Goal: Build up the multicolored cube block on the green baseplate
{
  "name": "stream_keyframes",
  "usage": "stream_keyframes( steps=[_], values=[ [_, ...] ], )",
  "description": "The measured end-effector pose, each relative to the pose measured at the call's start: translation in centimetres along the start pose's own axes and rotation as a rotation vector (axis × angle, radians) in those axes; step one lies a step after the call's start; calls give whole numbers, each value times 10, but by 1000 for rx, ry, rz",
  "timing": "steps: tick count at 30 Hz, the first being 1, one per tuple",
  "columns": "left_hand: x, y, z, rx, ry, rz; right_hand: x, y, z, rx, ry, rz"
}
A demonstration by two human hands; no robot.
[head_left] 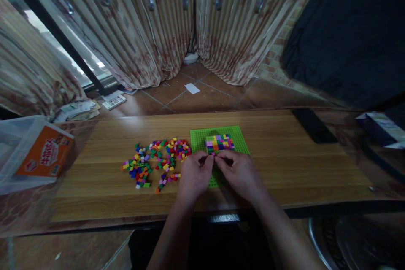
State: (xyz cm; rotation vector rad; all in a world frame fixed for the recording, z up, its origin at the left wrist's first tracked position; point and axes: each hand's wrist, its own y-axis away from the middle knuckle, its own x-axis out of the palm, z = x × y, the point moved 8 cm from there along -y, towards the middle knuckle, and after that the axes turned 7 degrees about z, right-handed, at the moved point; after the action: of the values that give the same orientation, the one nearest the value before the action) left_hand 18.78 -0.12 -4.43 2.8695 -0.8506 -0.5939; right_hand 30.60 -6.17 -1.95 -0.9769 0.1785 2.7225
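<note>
A green studded baseplate (198, 136) lies on the wooden table, and a block of small multicoloured bricks (220, 141) stands on it. Just in front of that block, my left hand (195, 175) and my right hand (238, 173) meet with thumbs and forefingers pinched together. Between the fingertips a tiny pinkish brick (214, 155) partly shows; the fingers cover most of it. I cannot tell which hand bears more of its hold. Left of the plate, a loose heap of small coloured bricks (168, 161) spreads over the table, close to my left hand.
On the wooden table (284, 168) a dark phone (310, 125) lies at the far right. A clear plastic box (22, 152) with an orange label stands off the left end. Papers (77, 109) lie on the floor behind, near striped curtains (164, 33).
</note>
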Motion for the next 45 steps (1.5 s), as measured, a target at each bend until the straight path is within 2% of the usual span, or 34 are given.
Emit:
stream_keyframes(
  steps=[7,15,23,26,30,33,38,45],
  values=[
    [2,-1,4,1,1,31,2,0,-5,38,-12,1],
    [-2,-1,0,-9,-88,-47,2,3,-1,80,119,-84],
    [-1,1,1,-35,-63,-96,-7,3,-6,76,46,-106],
    [2,0,1,-22,-32,-87,-19,5,-7,86,49,-197],
    [1,-1,2,-18,2,-92,-37,7,-13,94,106,-382],
    [1,-1,2,-26,10,-97,-41,6,-25,110,109,-461],
    [1,1,-1,-22,-27,-134,-20,-5,-42,181,-42,-297],
    [3,1,-2,38,4,-116,-19,-5,-37,180,44,-334]
  ],
)
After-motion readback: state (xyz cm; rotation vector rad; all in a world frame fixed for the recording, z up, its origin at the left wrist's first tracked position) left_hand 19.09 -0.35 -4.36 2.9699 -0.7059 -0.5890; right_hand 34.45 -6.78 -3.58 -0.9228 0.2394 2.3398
